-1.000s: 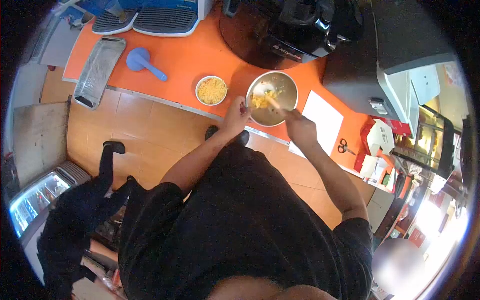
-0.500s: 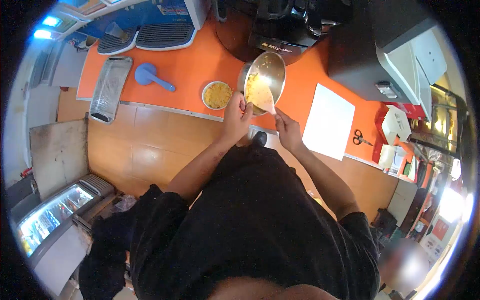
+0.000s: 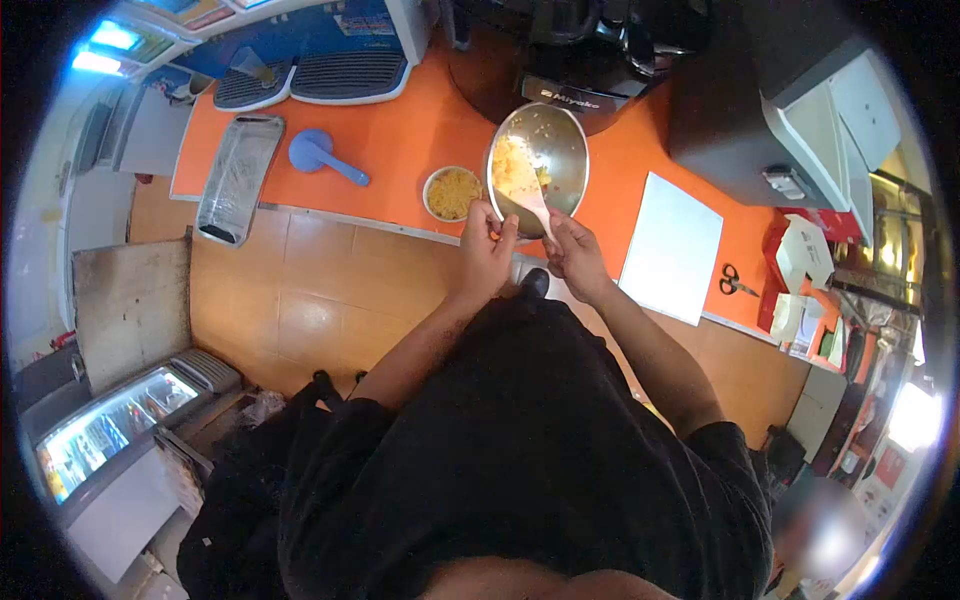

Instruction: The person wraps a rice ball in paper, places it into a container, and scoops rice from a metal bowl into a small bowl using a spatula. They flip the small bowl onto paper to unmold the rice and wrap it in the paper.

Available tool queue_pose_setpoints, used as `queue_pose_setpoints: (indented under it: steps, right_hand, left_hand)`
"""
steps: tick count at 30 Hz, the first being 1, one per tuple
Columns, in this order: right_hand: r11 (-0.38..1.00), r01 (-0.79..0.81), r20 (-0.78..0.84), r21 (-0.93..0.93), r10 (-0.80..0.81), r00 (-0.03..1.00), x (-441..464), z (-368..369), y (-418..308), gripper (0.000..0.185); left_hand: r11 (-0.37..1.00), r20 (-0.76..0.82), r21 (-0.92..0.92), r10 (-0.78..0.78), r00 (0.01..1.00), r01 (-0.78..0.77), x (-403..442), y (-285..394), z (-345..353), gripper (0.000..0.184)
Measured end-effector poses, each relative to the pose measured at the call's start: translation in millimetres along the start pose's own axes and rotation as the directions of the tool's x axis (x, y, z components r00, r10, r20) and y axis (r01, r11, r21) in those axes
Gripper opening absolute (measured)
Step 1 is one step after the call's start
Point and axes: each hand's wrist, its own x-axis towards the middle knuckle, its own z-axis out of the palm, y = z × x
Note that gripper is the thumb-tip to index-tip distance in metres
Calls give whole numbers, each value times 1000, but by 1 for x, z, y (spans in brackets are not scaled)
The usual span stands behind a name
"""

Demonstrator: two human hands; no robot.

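From my remote seat, I see the left hand apparently pinching the rim of the metal bowl at its seven o'clock, probably to steady it. The right hand is curled round the handle of the paddle near six o'clock, so the blade reaches the yellow food inside. The metal bowl is at the tabletop's near edge; I can't tell whether it's lifted. The small bowl sits at nine o'clock, presumably for easy reach.
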Motion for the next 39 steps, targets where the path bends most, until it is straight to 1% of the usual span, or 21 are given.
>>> queue_pose_setpoints:
  steps: [7, 9, 10, 12, 13, 15, 19, 21, 22, 23, 24, 25, 27, 29, 30, 31, 33, 35, 36, 38, 39]
  right_hand:
    - [1000, 15, -18, -22, -15, 1000, -13, -32, -14, 42]
    - [998, -2, -75, -60, -2, 997, -14, -57, -9, 41]
    - [997, -22, -82, -71, 16, 996, -15, -67, -10, 41]
    - [992, -23, -99, -123, 11, 995, -18, -85, -8, 41]
    - [987, -20, -113, -161, 2, 994, -19, -91, -7, 41]
    - [978, -30, -147, -208, -1, 989, -22, -98, -7, 41]
    - [936, -29, -191, -350, -41, 981, -23, -109, -8, 40]
    - [936, -34, -198, -350, -38, 980, -23, -109, -11, 40]
    - [937, -36, -203, -346, -38, 979, -23, -107, -13, 40]
    - [938, -34, -198, -345, -37, 980, -23, -105, -15, 40]
    - [946, -27, -183, -322, -34, 982, -24, -101, -18, 40]
    - [955, -20, -169, -296, -32, 985, -24, -97, -22, 40]
    - [956, -43, -162, -290, -5, 987, -20, -87, -26, 41]
    - [939, -43, -142, -340, -6, 990, -14, -67, -32, 40]
    - [938, -51, -137, -342, 4, 991, -10, -54, -35, 40]
    - [898, -43, -108, -437, -5, 994, -4, -41, -37, 39]
    - [844, -34, -75, -535, -8, 997, 16, -29, -30, 39]
    - [488, 396, 231, -778, -364, 902, 44, -29, -7, 36]
    - [485, 396, 236, -780, -359, 903, 46, -17, -7, 36]
    - [-172, 446, 470, -878, -485, 737, 47, 10, -13, 34]
    - [-175, 448, 474, -877, -481, 738, 47, 16, -10, 34]
  left_hand:
    - [932, -30, -306, -212, 977, 193, -11, -27, 15, 22]
    - [795, 90, -463, -399, 913, 393, -13, -23, 20, 21]
    - [790, 85, -475, -398, 913, 389, -15, -32, 23, 21]
    - [829, 256, -329, -382, 888, 451, -22, -68, 30, 19]
    - [826, 246, -344, -380, 892, 447, -23, -85, 35, 19]
    - [905, 259, -184, -331, 907, 383, -22, -98, 39, 17]
    - [780, 229, -423, -400, 888, 461, -19, -84, 37, 23]
    - [949, 169, 92, -314, 934, 302, -23, -84, 13, 42]
    - [948, 166, 92, -315, 935, 303, -32, -89, 2, 42]
    - [967, -71, 76, -239, 968, 245, -45, -95, -9, 58]
    - [980, -303, 76, -151, 941, 182, -49, -95, -21, 74]
    - [980, -305, 83, -149, 941, 182, -46, -98, -34, 74]
    - [919, -329, 384, 49, 943, 86, -36, -101, -58, 98]
    - [920, -258, 390, 77, 963, 31, -13, -91, -70, 104]
    - [965, -211, 262, 35, 977, 22, -2, -91, -71, 106]
    - [992, -160, 126, 3, 987, 17, 6, -94, -70, 107]
    - [997, -153, 71, -3, 988, 14, 15, -97, -68, 110]
    - [1000, -145, 16, -4, 989, 6, 21, -102, -65, 112]
    - [999, -153, 43, 35, 988, -28, 23, -108, -63, 113]
    - [996, -165, 70, 71, 984, -61, 22, -110, -62, 114]
    - [996, -159, 76, 56, 986, -44, 21, -109, -63, 114]
